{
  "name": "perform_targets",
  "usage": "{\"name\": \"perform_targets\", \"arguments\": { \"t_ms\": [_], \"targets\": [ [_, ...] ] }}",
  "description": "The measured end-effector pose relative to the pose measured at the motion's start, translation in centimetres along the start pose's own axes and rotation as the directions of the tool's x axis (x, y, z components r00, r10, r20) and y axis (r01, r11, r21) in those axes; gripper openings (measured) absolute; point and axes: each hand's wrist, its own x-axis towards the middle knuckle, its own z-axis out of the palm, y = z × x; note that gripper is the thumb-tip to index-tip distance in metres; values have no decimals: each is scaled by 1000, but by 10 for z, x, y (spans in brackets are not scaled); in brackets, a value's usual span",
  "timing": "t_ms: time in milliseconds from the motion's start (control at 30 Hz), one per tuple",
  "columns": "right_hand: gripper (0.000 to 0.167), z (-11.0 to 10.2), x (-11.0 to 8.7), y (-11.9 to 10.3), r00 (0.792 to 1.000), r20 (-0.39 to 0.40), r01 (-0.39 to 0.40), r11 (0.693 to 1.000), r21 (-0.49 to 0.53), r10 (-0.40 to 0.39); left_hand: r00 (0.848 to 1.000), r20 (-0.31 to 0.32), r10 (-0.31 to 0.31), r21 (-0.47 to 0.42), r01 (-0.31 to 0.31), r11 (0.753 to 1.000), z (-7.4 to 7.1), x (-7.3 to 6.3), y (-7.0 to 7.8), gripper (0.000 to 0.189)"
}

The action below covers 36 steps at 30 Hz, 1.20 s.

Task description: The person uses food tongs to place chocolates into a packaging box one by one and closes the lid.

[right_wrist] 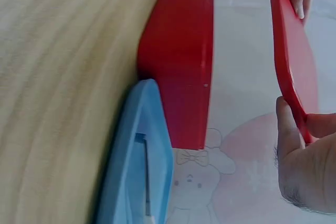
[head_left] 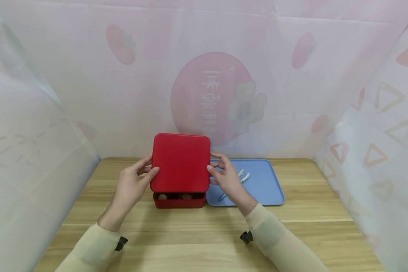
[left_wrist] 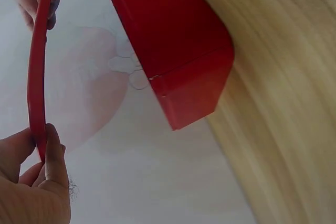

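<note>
A square red lid (head_left: 181,163) is held up by both hands above a red box (head_left: 180,203). My left hand (head_left: 133,184) pinches the lid's left edge between thumb and fingers, while my right hand (head_left: 227,178) grips its right edge. In both wrist views the lid appears nearly edge-on, apart from the red box (left_wrist: 178,40). Below the lid's near edge, the front of the box's inside shows compartments with small round items (head_left: 186,196), too small to identify. The lid hides the rest of the inside.
Right of the box lies a blue tray (head_left: 266,189) with a white-tipped pair of tongs (head_left: 245,177) on it, partly behind my right hand. Everything stands on a wooden table (head_left: 176,234). A printed curtain (head_left: 139,94) hangs behind and at both sides.
</note>
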Motion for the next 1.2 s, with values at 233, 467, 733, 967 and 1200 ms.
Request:
{"name": "perform_targets", "arguments": {
  "t_ms": [233,467,733,967,1200],
  "targets": [
    [70,6,-1,15,996,73,-48,998,-44,52,990,74,-119,26,117,993,3,4,-29,62],
    [77,8,-2,27,990,114,-72,989,-128,87,975,161,-152,86,139,987,14,6,-54,63],
    [78,11,-4,37,989,111,-65,964,-259,96,959,210,-188,95,172,981,21,4,-69,65],
    [81,10,1,42,986,117,-78,948,-310,120,941,237,-239,143,210,967,21,5,-72,67],
    [83,10,1,47,980,113,-119,934,-338,166,929,291,-228,223,166,961,19,8,-73,65]
  ]
}}
